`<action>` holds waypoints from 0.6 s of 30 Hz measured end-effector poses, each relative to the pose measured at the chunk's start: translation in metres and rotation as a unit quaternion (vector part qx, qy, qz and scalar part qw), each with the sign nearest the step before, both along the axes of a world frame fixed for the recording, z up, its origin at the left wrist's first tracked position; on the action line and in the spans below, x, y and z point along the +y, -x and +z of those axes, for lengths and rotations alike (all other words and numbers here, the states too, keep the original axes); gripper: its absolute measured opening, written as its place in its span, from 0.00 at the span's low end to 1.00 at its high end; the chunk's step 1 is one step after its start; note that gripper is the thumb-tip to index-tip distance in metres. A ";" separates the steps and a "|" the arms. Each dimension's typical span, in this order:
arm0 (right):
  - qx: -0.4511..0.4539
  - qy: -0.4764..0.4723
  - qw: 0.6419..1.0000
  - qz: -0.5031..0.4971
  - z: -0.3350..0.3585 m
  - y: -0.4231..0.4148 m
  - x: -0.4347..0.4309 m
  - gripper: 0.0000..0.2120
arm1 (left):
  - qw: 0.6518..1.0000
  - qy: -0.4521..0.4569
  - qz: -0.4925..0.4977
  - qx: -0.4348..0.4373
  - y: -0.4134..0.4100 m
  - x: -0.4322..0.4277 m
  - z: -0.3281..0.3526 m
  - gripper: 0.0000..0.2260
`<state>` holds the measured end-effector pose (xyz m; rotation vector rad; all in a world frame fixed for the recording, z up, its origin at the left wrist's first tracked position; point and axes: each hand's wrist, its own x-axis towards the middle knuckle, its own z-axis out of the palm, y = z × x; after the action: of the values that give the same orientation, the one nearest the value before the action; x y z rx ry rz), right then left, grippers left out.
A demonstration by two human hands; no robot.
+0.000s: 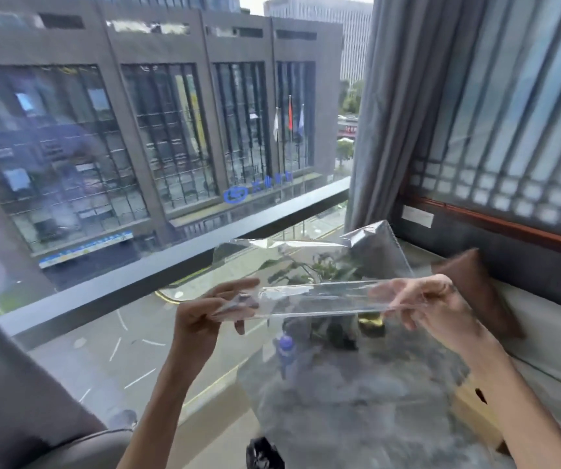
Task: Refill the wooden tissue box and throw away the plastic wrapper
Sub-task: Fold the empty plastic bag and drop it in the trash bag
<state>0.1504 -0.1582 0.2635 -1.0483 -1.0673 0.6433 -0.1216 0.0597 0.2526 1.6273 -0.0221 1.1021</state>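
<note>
A clear plastic wrapper (pixel 312 275) is stretched flat in the air between both hands, above the table. My left hand (pixel 204 316) pinches its left end and my right hand (pixel 427 306) grips its right end. The wrapper looks empty and see-through. The wooden tissue box (pixel 471 414) lies low at the right on the table edge, partly hidden behind my right forearm, with a dark slot showing on its side.
A grey marbled table (pixel 356 411) stands below the hands. On it are a bottle with a purple cap (pixel 285 346), a potted plant (pixel 333 330) and a small yellow-topped object (pixel 370 324). A brown cushion (pixel 478 292) rests on the right bench. A big window and grey curtain (pixel 390 113) lie ahead.
</note>
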 end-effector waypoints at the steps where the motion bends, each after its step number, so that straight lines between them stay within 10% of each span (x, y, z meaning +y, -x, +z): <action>1: -0.003 -0.008 1.000 0.006 0.004 -0.001 0.014 0.13 | 1.000 0.006 0.007 -0.010 0.001 0.011 0.006 0.09; 6: 0.017 0.017 1.000 -0.019 0.013 -0.017 0.092 0.29 | 0.996 -0.054 0.032 -0.062 0.004 0.067 0.045 0.14; 11: 0.022 0.076 0.994 0.080 0.024 -0.029 0.143 0.06 | 0.997 -0.061 0.034 -0.015 -0.005 0.127 0.050 0.22; 15: 0.125 0.052 0.937 0.322 0.035 -0.035 0.167 0.23 | 0.992 -0.121 0.026 -0.036 0.002 0.165 0.044 0.07; 18: 0.016 0.093 0.967 0.237 0.058 -0.034 0.184 0.22 | 0.992 -0.110 0.060 -0.031 0.001 0.188 0.046 0.16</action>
<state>0.1841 0.0254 0.3212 -0.9399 -1.2591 1.1594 -0.1224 0.2481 0.2985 1.8083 -0.0899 1.2783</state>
